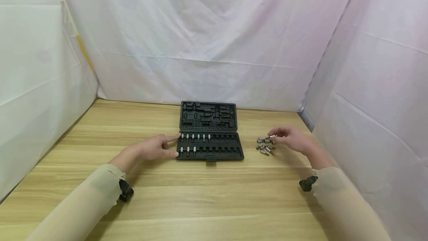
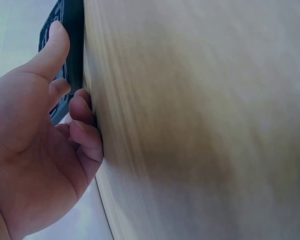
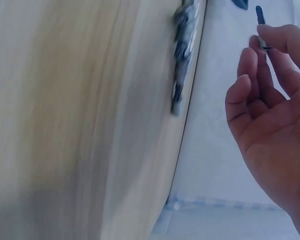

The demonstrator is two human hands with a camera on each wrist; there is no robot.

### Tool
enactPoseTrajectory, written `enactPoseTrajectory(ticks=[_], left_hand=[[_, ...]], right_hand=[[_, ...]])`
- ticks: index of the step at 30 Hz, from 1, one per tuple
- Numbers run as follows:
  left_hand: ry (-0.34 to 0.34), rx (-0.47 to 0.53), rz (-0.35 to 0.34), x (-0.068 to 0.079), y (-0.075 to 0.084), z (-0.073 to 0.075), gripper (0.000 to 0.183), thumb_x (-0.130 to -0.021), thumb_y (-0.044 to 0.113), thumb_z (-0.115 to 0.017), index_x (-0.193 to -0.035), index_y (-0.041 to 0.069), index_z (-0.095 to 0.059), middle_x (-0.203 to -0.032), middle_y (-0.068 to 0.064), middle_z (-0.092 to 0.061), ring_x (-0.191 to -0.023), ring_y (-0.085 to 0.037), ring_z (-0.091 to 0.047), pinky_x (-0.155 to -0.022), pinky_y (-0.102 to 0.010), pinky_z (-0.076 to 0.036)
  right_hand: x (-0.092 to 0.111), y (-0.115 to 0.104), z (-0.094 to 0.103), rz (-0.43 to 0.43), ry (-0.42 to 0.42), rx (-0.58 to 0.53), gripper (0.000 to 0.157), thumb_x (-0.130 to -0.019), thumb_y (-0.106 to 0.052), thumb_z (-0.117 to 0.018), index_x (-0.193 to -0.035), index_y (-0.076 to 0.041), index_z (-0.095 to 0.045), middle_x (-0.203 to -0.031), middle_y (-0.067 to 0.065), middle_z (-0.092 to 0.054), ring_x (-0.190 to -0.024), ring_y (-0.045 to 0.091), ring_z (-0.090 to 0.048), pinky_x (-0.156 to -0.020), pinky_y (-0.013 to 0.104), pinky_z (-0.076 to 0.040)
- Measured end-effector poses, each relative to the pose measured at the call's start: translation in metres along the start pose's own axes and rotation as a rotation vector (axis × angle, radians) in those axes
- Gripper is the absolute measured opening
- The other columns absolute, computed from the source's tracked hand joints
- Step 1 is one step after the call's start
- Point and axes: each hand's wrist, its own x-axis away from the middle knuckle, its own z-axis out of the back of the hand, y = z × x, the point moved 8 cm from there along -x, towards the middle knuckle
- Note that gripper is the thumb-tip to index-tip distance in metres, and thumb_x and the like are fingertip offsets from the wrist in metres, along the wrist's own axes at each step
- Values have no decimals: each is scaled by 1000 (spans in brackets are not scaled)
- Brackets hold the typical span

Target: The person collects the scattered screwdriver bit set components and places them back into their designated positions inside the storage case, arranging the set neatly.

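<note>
A black bit-socket case (image 1: 219, 157) lies unfolded on the table, hinge toward the back. Several silver bit sockets sit in the left part of its rear row, and three in its front row (image 1: 188, 151). My left hand (image 1: 155, 148) rests at the case's left edge, index finger and thumb extended onto it; in the left wrist view its other fingers (image 2: 85, 135) bend loosely by the tabletop. Right of the case, my right hand (image 1: 294, 139) is over a loose pile of bit sockets (image 1: 263, 151). Thumb and fingertips pinch one bit socket (image 3: 260, 16), dark tip pointing out.
The case's lid (image 1: 208, 126), with moulded recesses, lies back near the rear curtain (image 1: 200, 81). Vacant slots (image 1: 227, 149) fill the right part of the tray. White sheeting (image 1: 384, 84) walls both sides of the wooden table (image 1: 207, 200).
</note>
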Motion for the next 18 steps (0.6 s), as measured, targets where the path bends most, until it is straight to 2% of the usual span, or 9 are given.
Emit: enactPoseTrajectory(ticks=[6, 12, 18], left_hand=[[20, -27, 11, 1, 0, 2, 88, -104, 47, -75, -175, 21, -30, -90, -6, -58, -76, -18, -47, -74, -36, -45], [20, -36, 10, 1, 1, 2, 89, -103, 49, -75, -175, 21, -31, -94, -7, -59, -78, -19, -48, -76, -37, -46], [20, -51, 13, 1, -2, 1, 90, -102, 51, -75, -175, 22, -30, -99, -8, -57, -83, -20, -49, -79, -37, -45]], right_hand=[[-11, -11, -6, -21, 24, -87, 43, -108, -33, -73, -142, -5, -70, -133, 14, -74, -115, 22, -66, -92, 41, -58], [-22, -21, -19, -11, 32, -173, 38, -108, -33, -72, -136, -8, -73, -135, 17, -74, -116, 23, -68, -95, 40, -57], [-33, -39, -36, 10, 11, -219, 38, -109, -32, -71, -137, -7, -70, -132, 25, -73, -111, 31, -71, -90, 46, -59]])
